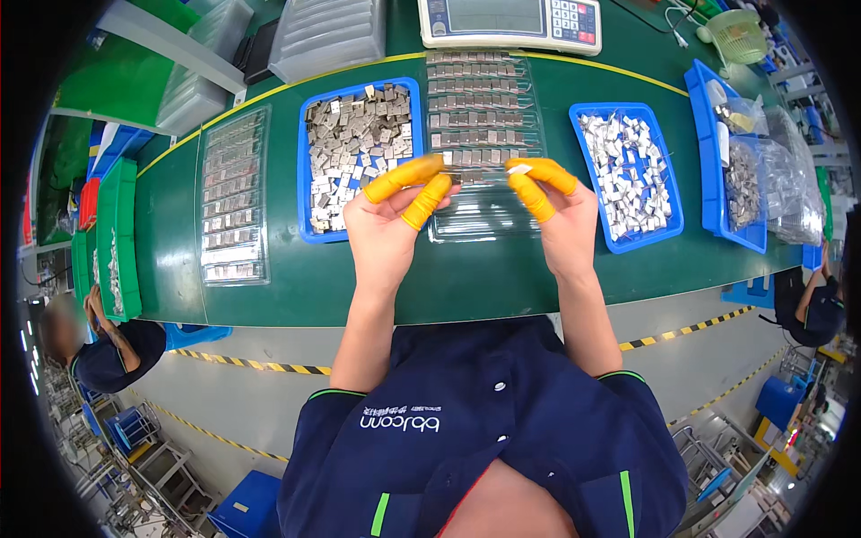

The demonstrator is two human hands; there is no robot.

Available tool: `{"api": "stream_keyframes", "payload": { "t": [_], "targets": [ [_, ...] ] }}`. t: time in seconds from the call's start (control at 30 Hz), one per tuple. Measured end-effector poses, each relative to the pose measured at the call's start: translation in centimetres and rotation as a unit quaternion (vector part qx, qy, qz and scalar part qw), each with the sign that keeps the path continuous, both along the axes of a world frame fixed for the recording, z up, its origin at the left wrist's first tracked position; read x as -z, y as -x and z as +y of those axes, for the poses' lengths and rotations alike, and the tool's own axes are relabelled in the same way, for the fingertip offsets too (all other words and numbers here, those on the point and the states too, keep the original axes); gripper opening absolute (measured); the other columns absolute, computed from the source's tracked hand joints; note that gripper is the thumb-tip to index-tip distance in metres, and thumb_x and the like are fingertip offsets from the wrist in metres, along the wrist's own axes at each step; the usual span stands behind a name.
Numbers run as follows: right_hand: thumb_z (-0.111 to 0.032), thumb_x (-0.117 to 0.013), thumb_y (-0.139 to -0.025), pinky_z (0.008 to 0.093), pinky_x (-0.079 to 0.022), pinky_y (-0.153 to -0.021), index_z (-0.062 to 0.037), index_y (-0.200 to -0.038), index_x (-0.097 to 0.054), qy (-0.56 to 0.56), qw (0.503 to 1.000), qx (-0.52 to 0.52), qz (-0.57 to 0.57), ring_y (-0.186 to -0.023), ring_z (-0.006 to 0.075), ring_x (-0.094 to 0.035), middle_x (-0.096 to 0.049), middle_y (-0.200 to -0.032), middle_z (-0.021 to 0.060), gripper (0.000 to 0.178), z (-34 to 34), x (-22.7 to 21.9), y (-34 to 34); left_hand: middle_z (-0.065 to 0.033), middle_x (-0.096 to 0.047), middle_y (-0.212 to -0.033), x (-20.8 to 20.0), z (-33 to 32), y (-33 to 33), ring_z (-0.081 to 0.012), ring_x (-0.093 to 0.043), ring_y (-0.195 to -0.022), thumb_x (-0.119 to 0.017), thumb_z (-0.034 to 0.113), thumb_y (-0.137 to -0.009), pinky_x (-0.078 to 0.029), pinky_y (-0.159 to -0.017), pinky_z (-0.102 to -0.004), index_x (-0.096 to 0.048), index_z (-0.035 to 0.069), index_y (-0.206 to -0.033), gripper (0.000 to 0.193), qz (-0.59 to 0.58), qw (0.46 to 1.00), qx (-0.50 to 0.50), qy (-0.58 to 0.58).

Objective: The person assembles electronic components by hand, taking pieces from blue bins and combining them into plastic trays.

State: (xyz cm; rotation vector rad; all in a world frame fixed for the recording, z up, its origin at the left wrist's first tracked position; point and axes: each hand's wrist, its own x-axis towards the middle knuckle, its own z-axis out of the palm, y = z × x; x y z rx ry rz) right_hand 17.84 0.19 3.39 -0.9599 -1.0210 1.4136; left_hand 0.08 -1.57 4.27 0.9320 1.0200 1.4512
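Right hand (565, 213) pinches 1 white part (519, 169), probably light and stiff; its sides suit holding. For the left hand (384, 220), I cannot tell the grip.

Grey floor (265, 403) with striped tape (251, 362)

My yellow-capped right hand (570, 229) partly covers a tiny white piece (519, 169). The top edge crops a boxy white scale (511, 27).
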Motion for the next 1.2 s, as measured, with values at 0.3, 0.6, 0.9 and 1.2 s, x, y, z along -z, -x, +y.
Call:
{"api": "stream_keyframes", "payload": {
  "t": [0.3, 0.6, 0.9, 1.2],
  "targets": [
    [0.001, -0.064, -0.078, 0.0296, -0.045, -0.087, 0.0035, -0.099, -0.061, -0.004, 0.999, 0.010, 0.032, -0.095, 0.0195, -0.059, -0.062, -0.100, 0.0128, 0.021, -0.6, 0.5, -0.2, -0.0149, -0.063, -0.096, -1.5, -1.2, 0.4, -0.0226, -0.064, -0.083, -0.064, -0.005, -0.077, -0.053, -0.074, -0.0290, -0.060, -0.008, -0.101, 0.024, -0.005, 0.999, -0.029, -0.029],
    [0.003, -0.061, -0.080, 0.0269, -0.045, -0.082, 0.0048, -0.098, -0.060, -0.173, 0.984, 0.049, -0.020, -0.092, 0.0162, -0.057, -0.060, -0.098, 0.0114, 0.018, -1.4, -0.5, 1.4, -0.0122, -0.063, -0.097, -1.7, -1.5, -0.4, -0.0172, -0.062, -0.082, -0.064, -0.007, -0.076, -0.051, -0.078, -0.0277, -0.063, -0.004, -0.098, 0.022, 0.021, 0.998, -0.049, -0.023],
    [0.002, -0.064, -0.078, 0.0261, -0.044, -0.081, 0.0018, -0.104, -0.063, -0.138, 0.982, -0.015, -0.125, -0.093, 0.0170, -0.057, -0.062, -0.099, 0.0102, 0.026, -2.0, -1.0, 1.2, -0.0115, -0.064, -0.095, -1.4, -1.9, -0.9, -0.0156, -0.062, -0.085, -0.065, -0.005, -0.076, -0.050, -0.078, -0.0257, -0.064, -0.004, -0.098, 0.022, 0.020, 1.000, -0.022, 0.008],
    [0.005, -0.064, -0.077, 0.0256, -0.046, -0.081, 0.0015, -0.102, -0.064, -0.117, 0.989, 0.027, -0.091, -0.093, 0.0174, -0.058, -0.062, -0.098, 0.0109, 0.025, -2.8, 0.0, 1.8, -0.0136, -0.064, -0.091, -0.6, -1.3, -1.1, -0.0176, -0.064, -0.082, -0.064, -0.005, -0.076, -0.052, -0.076, -0.0269, -0.054, -0.005, -0.105, 0.030, -0.048, 0.998, 0.003, 0.039]
  ]
}}
